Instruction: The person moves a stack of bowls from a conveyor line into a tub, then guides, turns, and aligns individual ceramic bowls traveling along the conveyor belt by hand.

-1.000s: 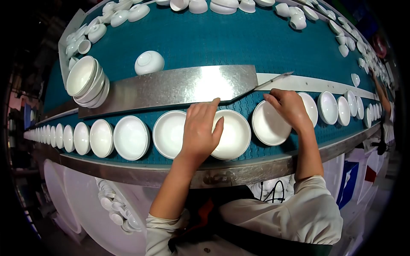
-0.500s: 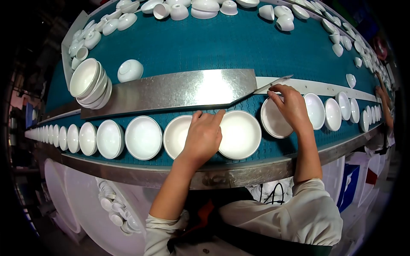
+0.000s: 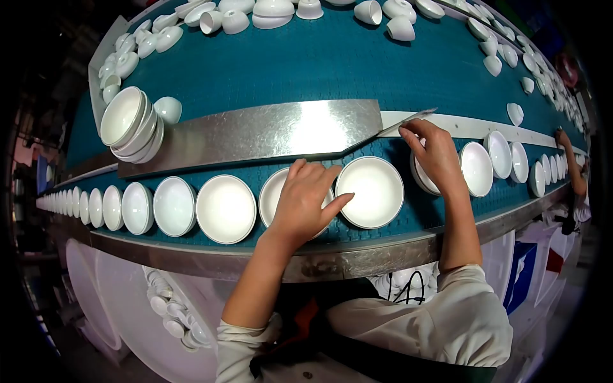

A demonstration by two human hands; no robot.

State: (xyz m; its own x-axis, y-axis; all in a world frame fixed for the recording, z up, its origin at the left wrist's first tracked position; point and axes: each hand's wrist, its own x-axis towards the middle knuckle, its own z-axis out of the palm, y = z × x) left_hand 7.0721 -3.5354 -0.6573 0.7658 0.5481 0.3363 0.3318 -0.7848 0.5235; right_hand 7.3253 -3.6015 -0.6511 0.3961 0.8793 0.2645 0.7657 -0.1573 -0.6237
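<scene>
My left hand [image 3: 304, 199] is open over a white bowl [image 3: 272, 189] that it partly hides. Its thumb is stretched to the right, over the rim of another white bowl [image 3: 370, 193]. My right hand [image 3: 435, 156] has its fingers curled, thumb and index finger close together, in front of a further bowl [image 3: 420, 177] that is mostly hidden. A thin pointed strip [image 3: 418, 116] passes at those fingertips; I cannot tell whether they grip it. More bowls stand in a row along the teal belt, both left [image 3: 226, 209] and right [image 3: 477, 170].
Behind the row runs a metal guide plate [image 3: 255, 137]. A tilted stack of bowls [image 3: 122, 118] leans at its left end. Cups and bowls lie scattered along the far belt [image 3: 287, 70]. A metal edge [image 3: 345, 263] borders the front. At far right is another person's arm [image 3: 576, 172].
The row of bowls has shifted left past my hands, and the pieces on the far belt have also moved left. My left thumb has spread outward. My right hand has barely moved.
</scene>
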